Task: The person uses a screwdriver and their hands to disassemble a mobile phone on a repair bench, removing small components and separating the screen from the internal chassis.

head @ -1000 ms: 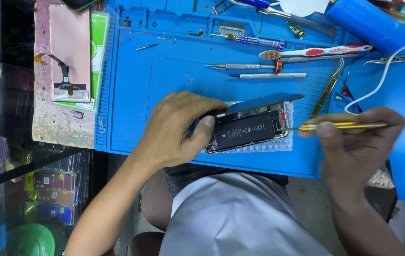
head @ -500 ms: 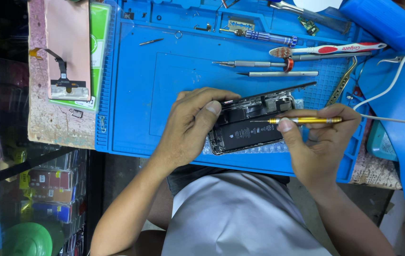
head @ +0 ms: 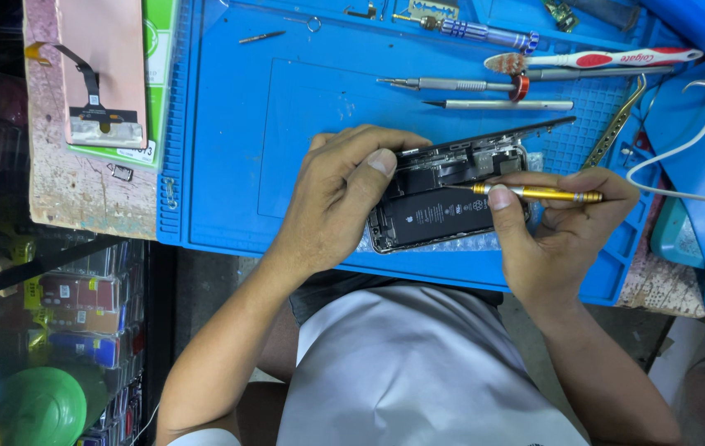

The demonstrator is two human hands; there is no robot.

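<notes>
An opened phone (head: pixel 443 211) with its black battery showing lies on the blue work mat (head: pixel 228 165). Its screen panel (head: pixel 493 136) is lifted along the far edge. My left hand (head: pixel 336 198) grips the phone's left end, thumb on the inner frame. My right hand (head: pixel 555 231) holds a yellow-handled screwdriver (head: pixel 542 194), whose tip points into the phone's upper inside near the battery.
At the mat's far side lie a toothbrush (head: pixel 592 59), tweezers (head: pixel 451 83), a thin metal tool (head: pixel 501 105) and a blue-handled driver (head: pixel 484 33). A pink screen part with a flex cable (head: pixel 100 70) rests at the left. A white cable (head: pixel 683 149) runs at the right.
My right hand brought the screwdriver in from the right, and its tip now sits over the phone's inside. The left hand kept its grip on the phone.
</notes>
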